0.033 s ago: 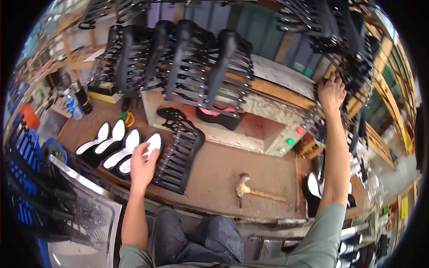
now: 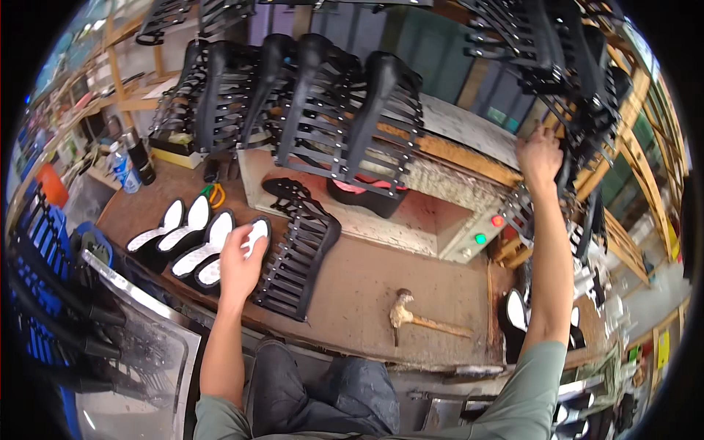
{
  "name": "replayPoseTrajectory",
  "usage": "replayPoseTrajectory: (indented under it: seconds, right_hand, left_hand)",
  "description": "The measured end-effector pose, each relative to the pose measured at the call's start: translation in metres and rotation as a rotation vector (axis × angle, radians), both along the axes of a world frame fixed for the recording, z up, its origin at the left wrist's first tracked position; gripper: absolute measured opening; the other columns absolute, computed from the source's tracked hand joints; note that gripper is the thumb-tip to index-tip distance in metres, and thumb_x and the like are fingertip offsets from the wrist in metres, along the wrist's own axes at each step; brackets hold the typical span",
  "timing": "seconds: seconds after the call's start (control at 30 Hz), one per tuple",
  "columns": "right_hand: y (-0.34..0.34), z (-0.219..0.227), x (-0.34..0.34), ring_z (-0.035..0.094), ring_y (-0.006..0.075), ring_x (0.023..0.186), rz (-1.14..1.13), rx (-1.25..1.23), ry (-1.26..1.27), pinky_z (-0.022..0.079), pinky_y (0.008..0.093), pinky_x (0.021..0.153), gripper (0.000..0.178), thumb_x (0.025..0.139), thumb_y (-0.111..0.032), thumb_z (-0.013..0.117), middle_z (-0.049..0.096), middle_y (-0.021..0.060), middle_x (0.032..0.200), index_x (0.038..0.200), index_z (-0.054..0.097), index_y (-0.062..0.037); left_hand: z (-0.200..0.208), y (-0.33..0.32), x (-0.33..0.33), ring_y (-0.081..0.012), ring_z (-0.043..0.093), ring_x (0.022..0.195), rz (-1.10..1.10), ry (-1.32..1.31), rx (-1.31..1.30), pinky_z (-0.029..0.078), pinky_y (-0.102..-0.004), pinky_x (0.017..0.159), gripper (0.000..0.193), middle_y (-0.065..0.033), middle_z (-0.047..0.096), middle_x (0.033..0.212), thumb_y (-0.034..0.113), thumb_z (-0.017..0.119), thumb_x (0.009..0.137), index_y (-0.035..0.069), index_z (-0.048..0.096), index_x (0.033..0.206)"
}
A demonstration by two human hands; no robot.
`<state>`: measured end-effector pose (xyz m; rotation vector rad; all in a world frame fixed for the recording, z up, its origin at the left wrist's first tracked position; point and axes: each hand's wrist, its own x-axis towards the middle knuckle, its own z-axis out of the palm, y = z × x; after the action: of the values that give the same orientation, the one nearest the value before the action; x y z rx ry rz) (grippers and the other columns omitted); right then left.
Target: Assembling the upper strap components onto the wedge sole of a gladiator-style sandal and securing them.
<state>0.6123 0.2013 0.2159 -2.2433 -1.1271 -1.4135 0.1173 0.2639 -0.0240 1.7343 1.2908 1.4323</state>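
Observation:
My left hand [image 2: 240, 265] is closed around the middle of a black wedge shoe sole [image 2: 258, 229] with a white top, the rightmost of several lying in a row on the brown workbench [image 2: 359, 264]. Its fingers partly cover the white surface. Right beside it lies a black strappy shoe upper [image 2: 297, 260] with metal studs. My right hand [image 2: 540, 160] is stretched out to the far right, at the end of the shelf above the white box-like machine. The fingers look slightly spread, close to hanging black strappy uppers [image 2: 579, 81]; what the fingertips touch is hidden.
A hammer [image 2: 422, 320] lies on the bench. Behind stands the white machine [image 2: 469, 246] with red and green lights, several black uppers [image 2: 308, 103] hanging before it. Orange-handled scissors [image 2: 215, 194] and a bottle [image 2: 123, 170] are at the back left. More soles [image 2: 516, 309] stand near my right forearm.
The whole view has shifted slightly. My left hand has come a little further over the sole, and my right hand has moved slightly at the shelf end.

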Motion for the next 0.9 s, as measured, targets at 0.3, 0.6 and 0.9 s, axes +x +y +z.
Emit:
replayPoseTrajectory:
  seconds: [0.3, 0.6, 0.9]
  right_hand:
    - [0.172, 0.001, -0.207, 0.056, 0.0444, 0.109, 0.619, -0.014, 0.216, 0.049, 0.0486, 0.087, 0.065, 0.086, -0.046, 0.055, 0.035, 0.0251, 0.14, 0.14, 0.036, -0.0141]
    - [0.178, 0.02, -0.22, 0.059, 0.0325, 0.109, 0.382, -0.235, 0.255, 0.054, 0.041, 0.082, 0.07, 0.08, -0.039, 0.065, 0.055, 0.0238, 0.121, 0.13, 0.037, 0.0012]
    - [0.089, 0.048, -0.106, 0.069, 0.026, 0.07, 0.6, 0.041, 1.13, 0.055, 0.0341, 0.05, 0.065, 0.073, -0.027, 0.072, 0.065, 0.0194, 0.096, 0.116, 0.041, 0.0119]
  left_hand:
    - [-0.001, 0.133, 0.038, -0.0446, 0.05, 0.116, 0.19, 0.149, -0.294, 0.038, -0.0462, 0.1, 0.061, -0.0328, 0.055, 0.119, 0.04, 0.047, 0.09, 0.002, 0.038, 0.137]
    - [-0.024, 0.185, 0.077, -0.0336, 0.069, 0.077, -0.08, 0.221, -0.507, 0.056, -0.0386, 0.061, 0.075, -0.0243, 0.065, 0.105, 0.063, 0.028, 0.091, 0.003, 0.045, 0.132]
    - [-0.061, 0.12, 0.077, -0.0262, 0.064, 0.084, 0.17, -0.048, -0.499, 0.05, -0.0355, 0.072, 0.035, -0.0176, 0.065, 0.089, 0.026, 0.068, 0.078, 0.0, 0.058, 0.098]
